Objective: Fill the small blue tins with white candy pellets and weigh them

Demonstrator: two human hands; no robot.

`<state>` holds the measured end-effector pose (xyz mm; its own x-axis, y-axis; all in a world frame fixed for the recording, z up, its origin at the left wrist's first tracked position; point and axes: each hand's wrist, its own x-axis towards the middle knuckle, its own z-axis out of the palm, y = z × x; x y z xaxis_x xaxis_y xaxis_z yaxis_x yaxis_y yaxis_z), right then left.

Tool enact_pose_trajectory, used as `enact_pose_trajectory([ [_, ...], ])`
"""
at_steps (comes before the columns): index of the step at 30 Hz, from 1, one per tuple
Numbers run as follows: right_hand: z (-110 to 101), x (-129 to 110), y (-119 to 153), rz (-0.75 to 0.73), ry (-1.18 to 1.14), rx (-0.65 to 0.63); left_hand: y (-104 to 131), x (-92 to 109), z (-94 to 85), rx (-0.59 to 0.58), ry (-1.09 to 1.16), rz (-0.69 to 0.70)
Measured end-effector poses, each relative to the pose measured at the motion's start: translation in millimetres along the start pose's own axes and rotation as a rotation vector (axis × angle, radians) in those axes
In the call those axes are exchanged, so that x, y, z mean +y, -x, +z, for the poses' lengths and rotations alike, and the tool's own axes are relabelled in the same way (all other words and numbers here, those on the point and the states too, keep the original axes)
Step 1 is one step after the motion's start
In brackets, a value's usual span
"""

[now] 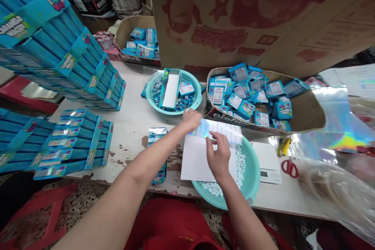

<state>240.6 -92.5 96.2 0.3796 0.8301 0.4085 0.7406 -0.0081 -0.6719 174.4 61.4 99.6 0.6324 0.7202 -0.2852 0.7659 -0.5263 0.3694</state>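
A strip of shiny rainbow-foil stickers [230, 131] lies across the top of a white paper sheet [195, 160]. My left hand [191, 120] is closed at the strip's left end, beside the bowl rim; its fingertips are hidden. Over the sheet, my right hand [219, 152] curls with thumb and index finger brought close together at the strip's lower edge. Anything between them is too small to make out. Beneath the paper, a turquoise basin [254, 164] contains small white pellets [240, 166]. Left of the sheet, a row of small blue boxes [158, 177] is partly covered by my left forearm.
Behind my left hand, a turquoise bowl [199, 97] holds foil-wrapped pieces and an open blue box [165, 90]. A cardboard tray [310, 113] contains several blue boxes. Blue display cartons [67, 62] stack at left. A white scale [268, 164] and red scissors [289, 168] lie right.
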Motion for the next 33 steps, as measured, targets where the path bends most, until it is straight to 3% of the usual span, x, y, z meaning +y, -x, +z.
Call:
enact_pose_trajectory([
  [2, 6.6, 28.1, -16.0, -0.03, 0.141, 0.041, -6.7, -2.6, 7.5, -0.011, 0.002, -0.004],
  [5, 25.3, 56.7, -29.3, -0.03, 0.325, -0.053, -3.9, -8.1, 10.8, -0.014, 0.006, 0.001],
  [8, 42.6, 66.7, -23.6, -0.03, 0.435, -0.175, -2.4, -7.7, 8.7, -0.003, 0.019, -0.009],
  [11, 45.7, 66.0, -7.8, -0.077, 0.474, -0.209, -4.8, -5.4, 9.3, 0.01, 0.039, -0.034],
  [14, 29.8, 59.3, -0.2, -0.128, 0.448, -0.158, -7.9, -5.6, 15.1, 0.032, 0.054, -0.033],
  [18, -12.5, 36.8, -10.4, -0.156, 0.389, -0.096, -8.6, -5.7, 22.1, 0.108, 0.046, -0.027],
  [20, -34.6, 20.0, -17.6, -0.128, 0.32, -0.078, -1.4, -3.4, 19.0, 0.206, 0.094, -0.036],
  [23, -58.6, -6.9, -22.8, -0.038, 0.14, -0.09, 28.8, 2.3, 6.4, 0.351, 0.418, 0.094],
  [25, -65.8, -22.8, -20.5, 0.035, 0.027, -0.127, 61.6, 5.2, -0.2, 0.264, 0.711, 0.276],
  [27, -64.6, -35.7, -12.2, 0.117, -0.064, -0.166, 99.6, 4.9, 1.0, 0.087, 0.925, 0.339],
  [30, -44.6, -49.2, 14.5, 0.274, -0.19, -0.253, 156.5, -6.5, 19.5, -0.026, 1.096, 0.104],
  [33, -5.7, -59.7, 54.6, 0.405, -0.288, -0.333, 206.8, -34.6, 44.8, -0.045, 1.122, -0.159],
])
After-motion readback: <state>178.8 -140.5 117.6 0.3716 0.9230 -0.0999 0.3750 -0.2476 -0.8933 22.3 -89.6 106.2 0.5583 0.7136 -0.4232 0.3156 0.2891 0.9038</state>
